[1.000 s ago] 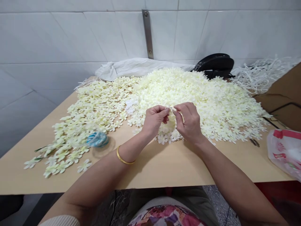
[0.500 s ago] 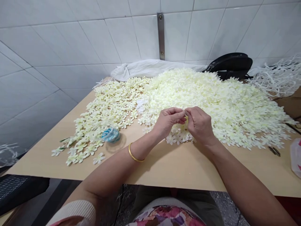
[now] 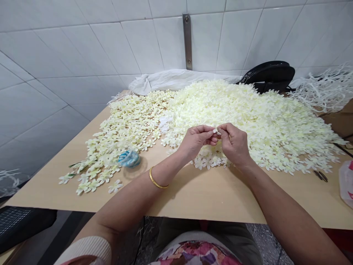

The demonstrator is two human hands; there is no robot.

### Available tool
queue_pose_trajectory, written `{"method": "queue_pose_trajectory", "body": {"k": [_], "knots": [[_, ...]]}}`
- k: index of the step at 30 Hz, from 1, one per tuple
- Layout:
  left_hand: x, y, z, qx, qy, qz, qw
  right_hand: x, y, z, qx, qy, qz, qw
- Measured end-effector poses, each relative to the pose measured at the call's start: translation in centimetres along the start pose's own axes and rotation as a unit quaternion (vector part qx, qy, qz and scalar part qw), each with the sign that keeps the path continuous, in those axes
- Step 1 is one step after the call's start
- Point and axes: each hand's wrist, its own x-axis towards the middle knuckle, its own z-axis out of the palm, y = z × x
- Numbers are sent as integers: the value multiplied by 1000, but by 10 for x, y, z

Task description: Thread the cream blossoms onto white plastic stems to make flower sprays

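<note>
My left hand [image 3: 197, 140] and my right hand [image 3: 234, 142] meet at the front edge of a big heap of pale cream artificial flowers [image 3: 220, 105]. Between their fingertips is a small white flower piece [image 3: 216, 130], mostly covered by the fingers. Thumb and forefinger of the left hand pinch it, the other fingers curled. The right hand's thumb and forefinger close on its other side. Loose artificial flowers [image 3: 208, 162] lie on the table just under the hands.
A flatter spread of flowers [image 3: 124, 121] covers the table's left side. Nearby sits a blue and white ball-like bundle [image 3: 129, 159]. Behind lie a white cloth [image 3: 176, 78] and a black bag [image 3: 268, 76]. White stems [image 3: 325, 90], small snips [image 3: 320, 176] and a plastic container [image 3: 346, 182] are at right.
The fingertips have parted slightly, and the small white piece between them now shows. The right thumb has shifted a little. Flowers and other things stay in place.
</note>
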Motion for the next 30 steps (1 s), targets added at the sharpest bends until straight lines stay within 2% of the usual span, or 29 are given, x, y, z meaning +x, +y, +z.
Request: {"method": "queue_pose_trajectory", "body": {"k": [3, 6, 9, 12, 16, 22, 30], "knots": [[0, 1, -1, 9, -6, 4, 1000, 0, -1, -1, 20, -3, 16, 1000], [0, 2, -1, 23, -7, 7, 1000, 0, 1, 0, -4, 6, -2, 1000], [0, 2, -1, 46, 10, 17, 999, 0, 2, 1, -69, 47, -58, 995], [0, 2, -1, 83, 58, 39, 994, -1, 1, 1, -118, 79, -135, 981], [-2, 2, 0, 139, 88, 80, 983, -3, -2, 1, -149, 58, -225, 961], [-6, 2, 4, 184, 50, 120, 974, -4, 2, 4, -100, -1, -166, 981], [-5, 6, 3, 220, 32, 127, 967, 1, 6, -3, -49, -42, -185, 981]]}}
